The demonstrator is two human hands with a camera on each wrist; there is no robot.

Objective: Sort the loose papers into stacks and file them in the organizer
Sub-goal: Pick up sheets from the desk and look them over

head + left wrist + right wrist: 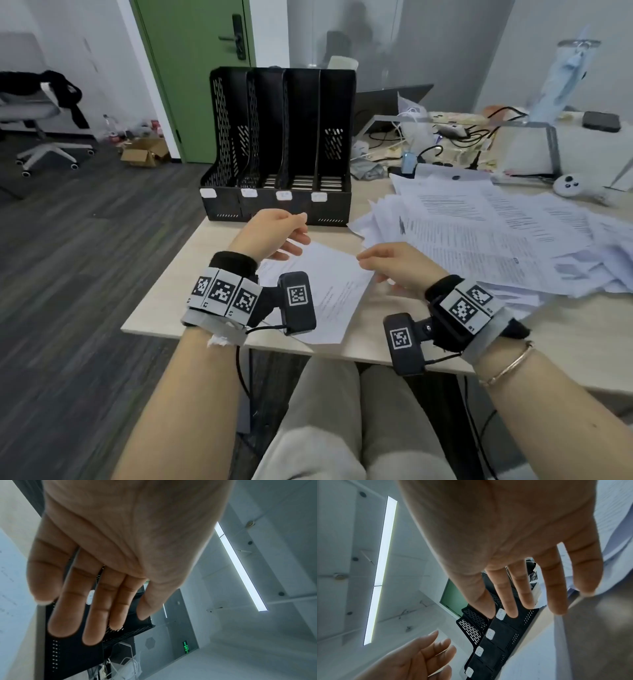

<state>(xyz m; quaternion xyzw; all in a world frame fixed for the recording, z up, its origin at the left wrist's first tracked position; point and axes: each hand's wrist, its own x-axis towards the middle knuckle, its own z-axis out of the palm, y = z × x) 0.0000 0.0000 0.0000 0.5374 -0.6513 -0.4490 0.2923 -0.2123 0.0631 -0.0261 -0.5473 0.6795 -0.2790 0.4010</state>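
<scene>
A black mesh organizer (281,147) with several slots and white label tabs stands at the table's far left; its slots look bare of paper. A printed sheet (329,291) lies on the table in front of me. My left hand (274,233) hovers over the sheet's far left part, fingers straight and relaxed, holding nothing. My right hand (394,263) hovers at the sheet's right edge, fingers extended, also holding nothing. A messy heap of loose printed papers (486,236) spreads to the right. The wrist views show both palms open, with the organizer (68,655) (496,649) beyond the fingers.
Behind the heap lie cables (455,133), a laptop (387,106), a white controller (572,186) and a metal-framed stand (534,150). An office chair (37,116) and a cardboard box (144,152) stand on the floor at left, by a green door (198,68).
</scene>
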